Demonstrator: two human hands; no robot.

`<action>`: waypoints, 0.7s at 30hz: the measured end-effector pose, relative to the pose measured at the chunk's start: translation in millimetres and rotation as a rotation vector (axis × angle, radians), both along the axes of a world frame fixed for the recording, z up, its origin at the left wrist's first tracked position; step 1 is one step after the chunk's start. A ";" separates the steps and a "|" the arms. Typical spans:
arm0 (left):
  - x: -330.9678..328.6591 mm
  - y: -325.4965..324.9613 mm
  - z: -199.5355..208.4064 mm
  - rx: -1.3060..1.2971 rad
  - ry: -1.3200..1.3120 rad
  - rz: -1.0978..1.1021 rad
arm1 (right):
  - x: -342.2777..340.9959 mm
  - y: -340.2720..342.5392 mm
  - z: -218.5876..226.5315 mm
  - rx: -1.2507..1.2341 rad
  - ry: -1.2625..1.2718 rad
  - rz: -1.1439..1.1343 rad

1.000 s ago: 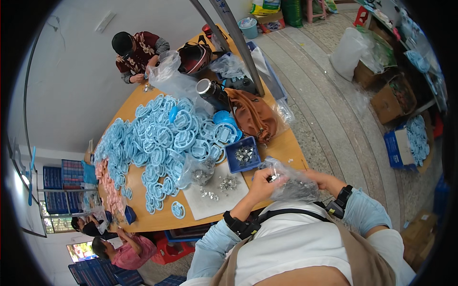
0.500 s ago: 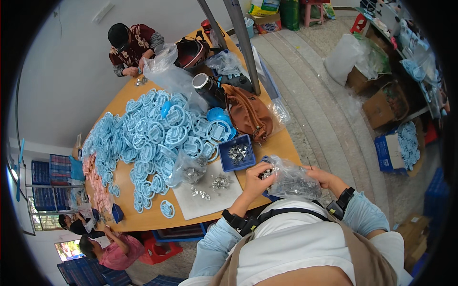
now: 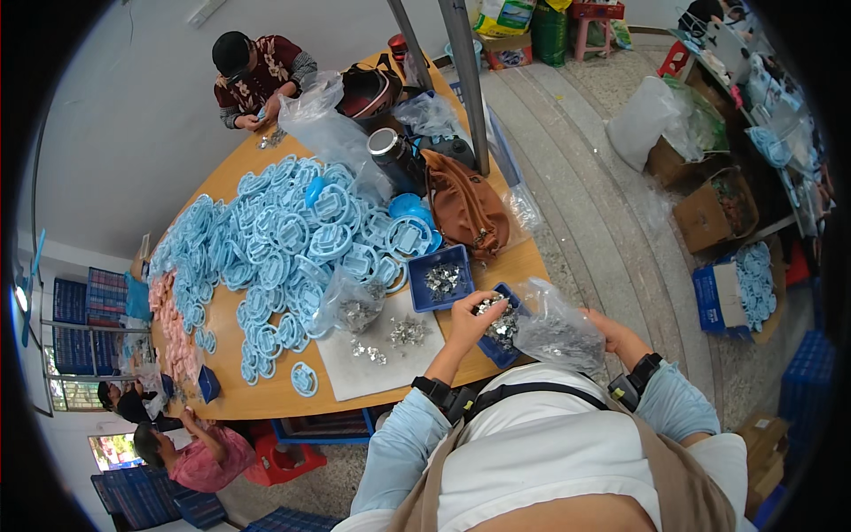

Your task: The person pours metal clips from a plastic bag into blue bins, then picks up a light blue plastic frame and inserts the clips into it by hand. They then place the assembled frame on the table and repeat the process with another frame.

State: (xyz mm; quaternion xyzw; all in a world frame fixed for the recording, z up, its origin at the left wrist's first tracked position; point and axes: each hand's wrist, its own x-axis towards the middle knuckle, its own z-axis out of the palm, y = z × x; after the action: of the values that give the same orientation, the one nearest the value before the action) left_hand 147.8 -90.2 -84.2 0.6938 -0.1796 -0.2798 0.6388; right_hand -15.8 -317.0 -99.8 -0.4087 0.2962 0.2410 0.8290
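Note:
My left hand point(image 3: 468, 325) is closed over the left side of a small blue tray point(image 3: 499, 355). Its fingertips lie by the small shiny metal pieces point(image 3: 502, 325) heaped in that tray. To the right, my right hand point(image 3: 613, 337) grips the side of a clear plastic bag point(image 3: 557, 330), which holds more metal pieces in its lower part. The bag leans against the tray's right side, close in front of my body. A second blue tray point(image 3: 441, 277) with metal pieces stands just beyond my left hand.
Light-blue plastic rings point(image 3: 292, 235) form a big pile on the wooden table point(image 3: 257, 399). A white board point(image 3: 341, 377) carries loose metal pieces and another bag point(image 3: 350, 301). Beyond are a brown handbag point(image 3: 465, 204) and a dark flask point(image 3: 394, 160). Co-workers point(image 3: 253, 75) sit around the table.
The bag has shifted right, off the blue tray, which now shows with metal pieces in it. My left hand has left the bag for the tray; my right hand stays on the bag.

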 end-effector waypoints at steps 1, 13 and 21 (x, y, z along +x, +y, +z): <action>1.2 3.0 -6.2 0.061 -0.016 -0.012 | -1.4 0.1 3.9 -0.029 0.035 -0.009; 15.3 18.6 -14.8 0.347 -0.530 -0.392 | -9.9 0.1 8.6 -0.002 0.025 -0.087; 12.1 81.5 -60.7 0.503 -0.280 0.053 | -9.8 -0.8 9.2 -0.002 -0.051 -0.114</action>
State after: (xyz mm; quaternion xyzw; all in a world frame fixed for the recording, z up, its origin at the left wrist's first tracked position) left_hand 159.9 -8.7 -144.9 0.8667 -0.1729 -0.2005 0.4228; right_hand -25.6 -317.8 -90.5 -0.3980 0.2979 0.1827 0.8482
